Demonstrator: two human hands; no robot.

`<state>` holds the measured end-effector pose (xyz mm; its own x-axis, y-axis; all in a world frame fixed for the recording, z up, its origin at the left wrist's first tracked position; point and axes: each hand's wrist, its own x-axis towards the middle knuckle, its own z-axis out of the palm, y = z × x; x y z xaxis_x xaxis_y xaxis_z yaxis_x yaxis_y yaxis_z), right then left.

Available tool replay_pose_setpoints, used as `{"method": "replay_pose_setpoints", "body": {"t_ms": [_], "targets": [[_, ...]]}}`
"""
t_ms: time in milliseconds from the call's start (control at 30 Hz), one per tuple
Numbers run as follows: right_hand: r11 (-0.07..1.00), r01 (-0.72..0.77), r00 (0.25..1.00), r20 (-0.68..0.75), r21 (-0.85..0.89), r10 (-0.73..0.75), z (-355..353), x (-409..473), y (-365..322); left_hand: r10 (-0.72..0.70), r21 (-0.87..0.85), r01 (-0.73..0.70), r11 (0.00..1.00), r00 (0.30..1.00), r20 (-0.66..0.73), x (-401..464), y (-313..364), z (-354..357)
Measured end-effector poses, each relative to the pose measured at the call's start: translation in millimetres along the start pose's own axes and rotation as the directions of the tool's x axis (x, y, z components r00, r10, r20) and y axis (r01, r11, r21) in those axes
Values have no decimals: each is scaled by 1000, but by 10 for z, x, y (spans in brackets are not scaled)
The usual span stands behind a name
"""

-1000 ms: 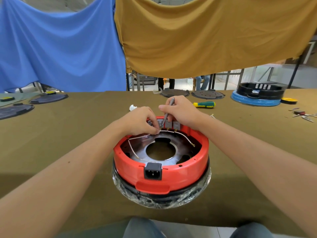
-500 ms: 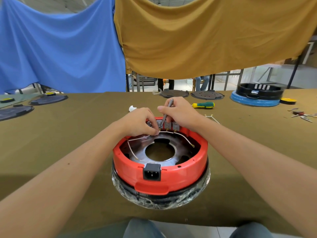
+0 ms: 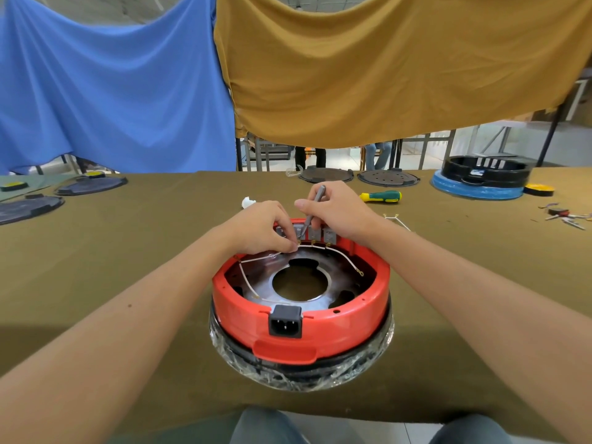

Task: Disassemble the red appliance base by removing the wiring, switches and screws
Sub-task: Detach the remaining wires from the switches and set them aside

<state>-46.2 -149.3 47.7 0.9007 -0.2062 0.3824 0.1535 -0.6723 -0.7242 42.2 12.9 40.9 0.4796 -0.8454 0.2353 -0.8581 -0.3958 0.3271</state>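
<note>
The red appliance base [image 3: 243, 302] stands open side up on the table in front of me, with a black power socket [image 3: 285, 321] on its near wall. Grey switches [image 3: 320, 233] line its far wall, and white wires [image 3: 253, 259] run from them across the metal floor. My left hand [image 3: 261, 227] pinches a wire end right at the switch terminals. My right hand [image 3: 336, 208] holds a thin grey screwdriver [image 3: 312, 208], its tip down on the left switches. The terminals under my fingers are hidden.
A green and yellow screwdriver [image 3: 381, 197] lies behind my right hand, a small white part [image 3: 248, 202] behind my left. Loose wires [image 3: 397, 219] lie to the right. Black discs [image 3: 325, 175] and a black and blue base [image 3: 480, 179] sit at the far edge, small parts [image 3: 563, 216] at far right.
Both hands stay at the switches. The screwdriver has tilted slightly and its tip has shifted a little along the terminals; the wire in my left fingers stays in place.
</note>
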Motion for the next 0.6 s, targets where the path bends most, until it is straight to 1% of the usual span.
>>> {"method": "replay_pose_setpoints", "body": {"t_ms": [233,400,533,600], "targets": [[993,-82,997,6,84,82,-13,34,26,16,4,-16,1000,1000,-10,6,2,4],[999,-40,998,-47,11,41,14,-3,12,13,5,-13,1000,1000,-12,-2,9,0],[999,-32,999,-38,-18,31,12,-7,-7,10,13,-10,1000,1000,-7,-5,15,-2],[999,-50,998,-32,2,50,11,7,-7,11,15,-11,1000,1000,-5,-1,12,-2]]}}
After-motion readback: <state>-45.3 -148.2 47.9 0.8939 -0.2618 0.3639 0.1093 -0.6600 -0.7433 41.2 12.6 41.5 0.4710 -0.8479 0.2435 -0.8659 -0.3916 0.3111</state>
